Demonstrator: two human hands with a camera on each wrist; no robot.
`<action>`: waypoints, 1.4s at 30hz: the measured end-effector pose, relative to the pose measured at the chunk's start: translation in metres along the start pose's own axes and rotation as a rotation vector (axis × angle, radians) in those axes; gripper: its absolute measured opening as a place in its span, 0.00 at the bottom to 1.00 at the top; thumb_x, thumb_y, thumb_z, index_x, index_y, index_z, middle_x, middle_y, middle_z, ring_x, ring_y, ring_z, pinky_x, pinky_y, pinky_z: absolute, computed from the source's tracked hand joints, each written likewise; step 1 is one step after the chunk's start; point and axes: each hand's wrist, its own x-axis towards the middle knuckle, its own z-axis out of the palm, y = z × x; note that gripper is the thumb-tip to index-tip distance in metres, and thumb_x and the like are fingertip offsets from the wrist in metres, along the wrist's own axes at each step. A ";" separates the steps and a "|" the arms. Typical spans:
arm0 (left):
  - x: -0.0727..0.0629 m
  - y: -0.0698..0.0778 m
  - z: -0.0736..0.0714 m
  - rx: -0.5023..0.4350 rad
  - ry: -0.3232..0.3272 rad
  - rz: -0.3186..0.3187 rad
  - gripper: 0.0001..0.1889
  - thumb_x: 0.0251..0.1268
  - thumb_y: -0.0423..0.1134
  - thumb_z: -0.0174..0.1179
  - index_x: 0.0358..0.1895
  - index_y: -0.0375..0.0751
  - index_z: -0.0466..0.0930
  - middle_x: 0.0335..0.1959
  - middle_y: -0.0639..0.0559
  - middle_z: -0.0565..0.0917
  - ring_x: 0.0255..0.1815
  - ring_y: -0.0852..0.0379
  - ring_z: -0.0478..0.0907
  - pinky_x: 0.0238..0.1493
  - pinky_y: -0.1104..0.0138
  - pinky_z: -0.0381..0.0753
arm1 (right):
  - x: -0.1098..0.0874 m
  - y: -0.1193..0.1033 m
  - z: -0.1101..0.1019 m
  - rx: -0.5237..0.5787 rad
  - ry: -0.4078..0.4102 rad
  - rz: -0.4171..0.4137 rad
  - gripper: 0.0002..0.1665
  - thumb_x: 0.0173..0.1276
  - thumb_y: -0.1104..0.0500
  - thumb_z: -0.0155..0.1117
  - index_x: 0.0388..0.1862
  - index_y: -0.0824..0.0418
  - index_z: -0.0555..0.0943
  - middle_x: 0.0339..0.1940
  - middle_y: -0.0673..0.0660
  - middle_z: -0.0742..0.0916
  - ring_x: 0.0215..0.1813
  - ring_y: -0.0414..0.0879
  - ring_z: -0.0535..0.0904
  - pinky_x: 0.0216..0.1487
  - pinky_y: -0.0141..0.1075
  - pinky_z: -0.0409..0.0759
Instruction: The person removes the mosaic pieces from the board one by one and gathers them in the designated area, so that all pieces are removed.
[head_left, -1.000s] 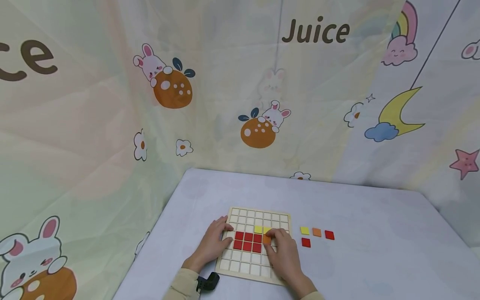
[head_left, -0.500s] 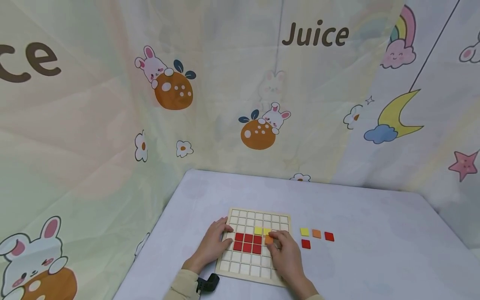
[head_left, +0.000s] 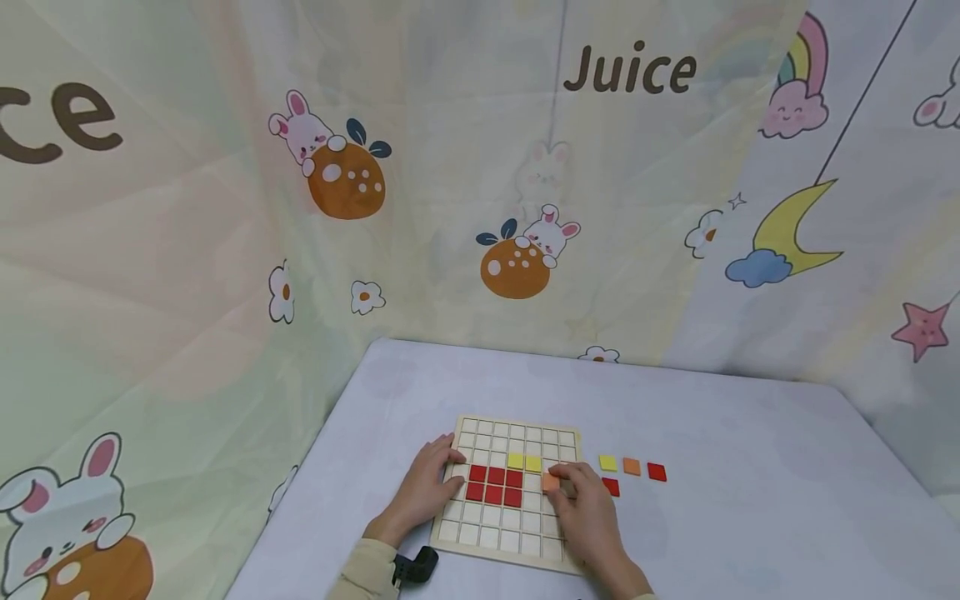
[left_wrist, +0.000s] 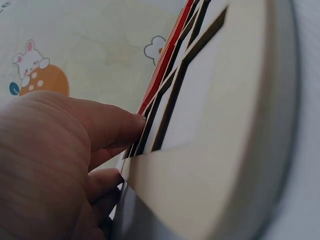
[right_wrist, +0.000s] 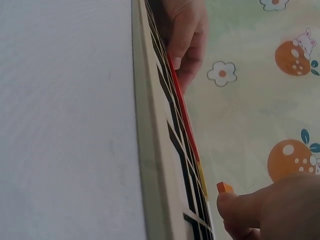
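Note:
In the head view, a pale wooden grid board [head_left: 498, 535] lies on the white table. Red square tiles [head_left: 494, 486] fill two rows of three cells, with two yellow tiles [head_left: 524, 462] just behind them to the right. My left hand [head_left: 425, 483] rests at the board's left edge, thumb and fingers spread apart along the frame. My right hand [head_left: 588, 512] pinches an orange tile [head_left: 551, 482] over the board's right side. From the right wrist, that same tile [right_wrist: 224, 187] pokes out past the fingertips, above the board's surface.
To the right of the board lie a yellow tile [head_left: 607, 462], an orange tile [head_left: 632, 467] and two red tiles [head_left: 657, 472], one partly behind my right hand. A black strap device [head_left: 416, 566] is on my left wrist. A printed curtain [head_left: 442, 183] hangs behind the table.
My right hand has moved to the right with the orange tile, from the column beside the red tiles to one column farther over. My left hand stays at the board's edge.

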 end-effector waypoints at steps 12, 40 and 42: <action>-0.002 -0.002 0.002 0.004 -0.014 -0.006 0.10 0.63 0.34 0.63 0.46 0.45 0.78 0.73 0.40 0.64 0.76 0.42 0.55 0.77 0.50 0.51 | 0.004 0.009 -0.017 -0.010 0.000 -0.029 0.18 0.61 0.61 0.72 0.51 0.57 0.84 0.48 0.51 0.83 0.58 0.51 0.77 0.60 0.52 0.79; 0.000 -0.002 0.001 0.016 -0.012 -0.047 0.11 0.63 0.36 0.63 0.47 0.47 0.78 0.74 0.43 0.64 0.76 0.44 0.55 0.78 0.50 0.51 | 0.016 0.052 -0.067 -0.059 0.113 0.109 0.19 0.62 0.66 0.66 0.53 0.64 0.82 0.52 0.61 0.83 0.56 0.57 0.77 0.59 0.55 0.77; 0.000 -0.001 0.001 0.016 -0.010 -0.045 0.11 0.62 0.36 0.64 0.47 0.46 0.78 0.74 0.42 0.64 0.76 0.43 0.55 0.78 0.50 0.51 | 0.016 0.055 -0.071 -0.062 0.108 0.125 0.19 0.63 0.66 0.65 0.55 0.63 0.82 0.53 0.61 0.82 0.57 0.57 0.76 0.60 0.56 0.77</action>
